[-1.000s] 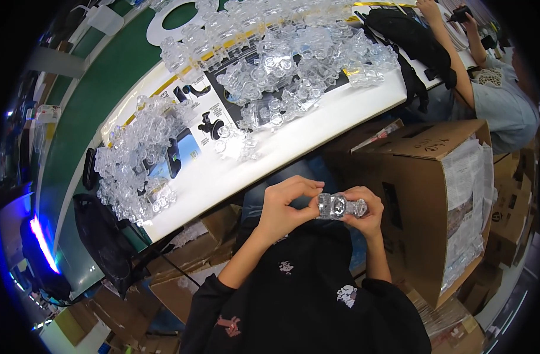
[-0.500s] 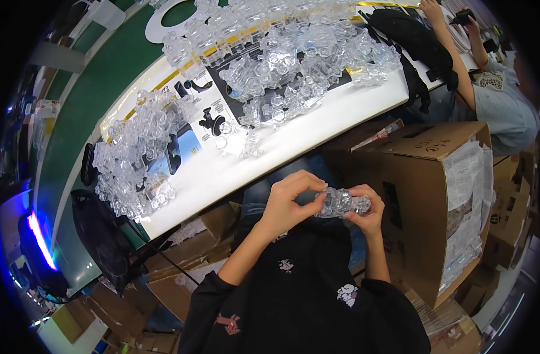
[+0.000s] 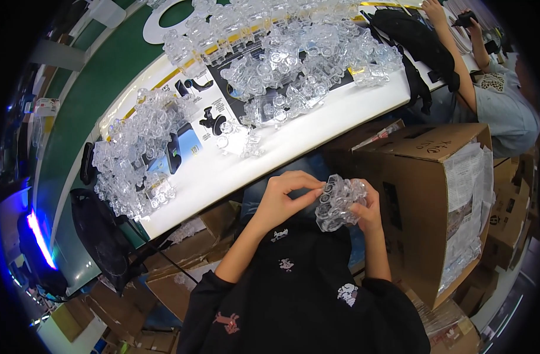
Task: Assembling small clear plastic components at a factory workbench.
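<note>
A clear molded plastic tray (image 3: 338,207) with rounded bumps is held up over my lap, in front of the table edge. Wrapped round its right side, my right hand (image 3: 369,207) grips it with the thumb across the front. My left hand (image 3: 286,197) pinches at its upper left edge, thumb and forefinger together; whether something small sits between those fingertips is too fine to make out. On the white table lie a large heap of similar clear plastic pieces (image 3: 276,65) and a second heap (image 3: 137,150) at the left. A smaller clear piece (image 3: 239,140) sits between them.
A big open cardboard box (image 3: 408,177) holding clear plastic and printed paper stands at my right. A black bag (image 3: 411,44) lies on the table's far right, near another person (image 3: 500,106). Another black bag (image 3: 102,242) hangs at the left, and more cartons (image 3: 193,236) are below the table.
The clear plastic tray has been turned in my hands, so its broader bumpy side now shows. My left hand has stayed at its left edge; my right hand has shifted its hold slightly.
</note>
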A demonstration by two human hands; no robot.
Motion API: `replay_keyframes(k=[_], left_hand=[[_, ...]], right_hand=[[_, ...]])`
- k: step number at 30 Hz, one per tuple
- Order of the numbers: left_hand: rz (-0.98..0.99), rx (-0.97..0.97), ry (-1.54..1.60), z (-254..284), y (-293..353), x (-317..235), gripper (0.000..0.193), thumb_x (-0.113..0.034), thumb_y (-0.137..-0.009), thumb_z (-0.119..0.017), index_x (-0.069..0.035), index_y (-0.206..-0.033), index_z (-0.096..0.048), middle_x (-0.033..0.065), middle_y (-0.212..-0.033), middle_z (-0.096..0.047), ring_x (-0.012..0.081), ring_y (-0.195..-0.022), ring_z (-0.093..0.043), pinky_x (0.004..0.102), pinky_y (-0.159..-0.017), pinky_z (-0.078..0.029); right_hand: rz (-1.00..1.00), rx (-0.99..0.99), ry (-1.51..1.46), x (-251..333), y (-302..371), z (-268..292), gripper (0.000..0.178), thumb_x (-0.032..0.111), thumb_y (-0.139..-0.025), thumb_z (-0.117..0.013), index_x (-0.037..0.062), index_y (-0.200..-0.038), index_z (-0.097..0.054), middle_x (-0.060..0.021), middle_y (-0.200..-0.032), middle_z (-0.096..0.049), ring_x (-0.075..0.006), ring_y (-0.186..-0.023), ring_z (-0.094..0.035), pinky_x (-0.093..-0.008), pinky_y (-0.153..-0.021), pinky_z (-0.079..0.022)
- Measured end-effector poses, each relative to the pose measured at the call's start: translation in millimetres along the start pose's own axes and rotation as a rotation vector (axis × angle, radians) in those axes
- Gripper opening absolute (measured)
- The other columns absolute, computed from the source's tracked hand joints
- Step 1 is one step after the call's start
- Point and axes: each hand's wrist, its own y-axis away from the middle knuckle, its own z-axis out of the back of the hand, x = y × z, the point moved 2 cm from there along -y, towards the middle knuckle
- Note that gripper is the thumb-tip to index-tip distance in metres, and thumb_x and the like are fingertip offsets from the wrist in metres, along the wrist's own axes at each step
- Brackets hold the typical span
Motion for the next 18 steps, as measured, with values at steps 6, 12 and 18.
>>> replay_keyframes(k=[6,12,18], left_hand=[[-0.062,-0.002,0.024,0.7,-1.7,-4.8,0.020,0.001,-0.068,-0.070,-0.001,-0.086,-0.062,0.0077,-0.088,-0.060,0.0161,-0.076,-0.060,0.0258,-0.072,-0.047],[0.028,0.085,0.061,4.4,-5.1,-3.6,0.019,0.002,-0.067,-0.070,0.000,-0.083,-0.059,0.0065,-0.086,-0.058,0.0134,-0.073,-0.058,0.0241,-0.068,-0.046],[0.094,0.168,0.080,8.8,-6.5,0.4,0.015,0.003,-0.067,-0.070,0.000,-0.077,-0.059,0.0059,-0.083,-0.058,0.0126,-0.074,-0.057,0.0231,-0.069,-0.045]], right_hand=[[-0.202,0.046,-0.306,4.0,-7.7,-9.8,0.046,0.017,-0.070,-0.065,-0.0029,-0.109,-0.050,-0.0099,-0.099,-0.060,-0.0171,-0.089,-0.059,-0.0286,-0.081,-0.047],[-0.263,0.079,-0.351,-3.4,-6.3,-6.4,0.051,0.019,-0.071,-0.065,-0.0045,-0.113,-0.047,-0.0140,-0.104,-0.059,-0.0202,-0.093,-0.060,-0.0316,-0.083,-0.048],[-0.289,0.086,-0.357,-6.5,-5.2,-8.3,0.049,0.017,-0.071,-0.065,-0.0038,-0.111,-0.047,-0.0131,-0.101,-0.059,-0.0189,-0.090,-0.060,-0.0306,-0.081,-0.049]])
